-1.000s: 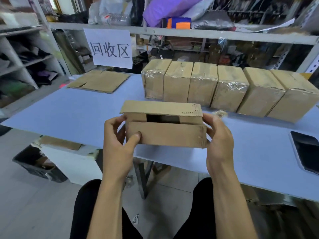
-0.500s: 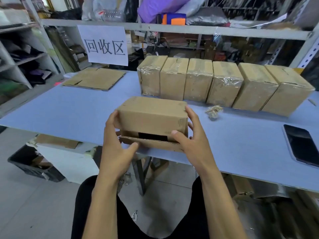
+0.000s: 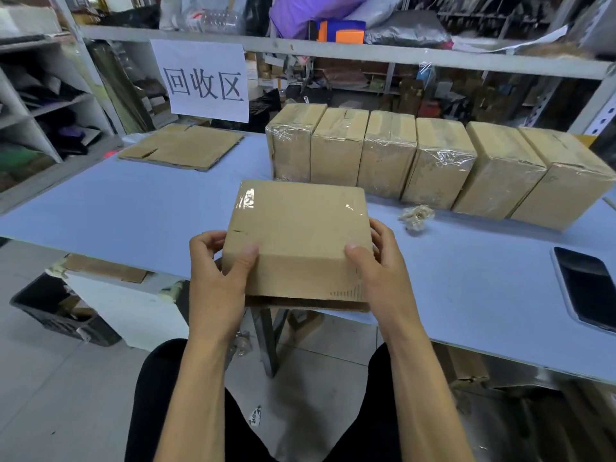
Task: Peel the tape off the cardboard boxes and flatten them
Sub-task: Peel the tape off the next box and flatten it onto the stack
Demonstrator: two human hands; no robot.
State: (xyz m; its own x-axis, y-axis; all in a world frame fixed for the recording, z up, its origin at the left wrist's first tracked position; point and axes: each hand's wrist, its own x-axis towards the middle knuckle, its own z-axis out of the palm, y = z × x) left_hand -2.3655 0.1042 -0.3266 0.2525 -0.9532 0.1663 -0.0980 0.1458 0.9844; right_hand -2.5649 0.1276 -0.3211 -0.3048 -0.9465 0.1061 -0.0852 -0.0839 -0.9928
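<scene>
Both hands' fingers, left hand (image 3: 216, 278) and right hand (image 3: 383, 271), grip one box (image 3: 296, 241); six taped boxes (image 3: 433, 165) behind, seemingly.

A dark phone (image 3: 587, 288) lies on the blue table (image 3: 133, 208), a white paper sign (image 3: 203, 81) hanging on the shelving behind.

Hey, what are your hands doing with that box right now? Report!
Left hand and right hand both grip the box. Shiny tape on its far edge, bottom flap loose. Six taped boxes waiting. Nothing in the way.

Pale blue table (image 3: 133, 211) over grey tiled floor (image 3: 66, 395). Cluttered metal shelving (image 3: 333, 50) far behind, white sign (image 3: 205, 80) hung far left. Dark bin (image 3: 56, 311) near left.
</scene>
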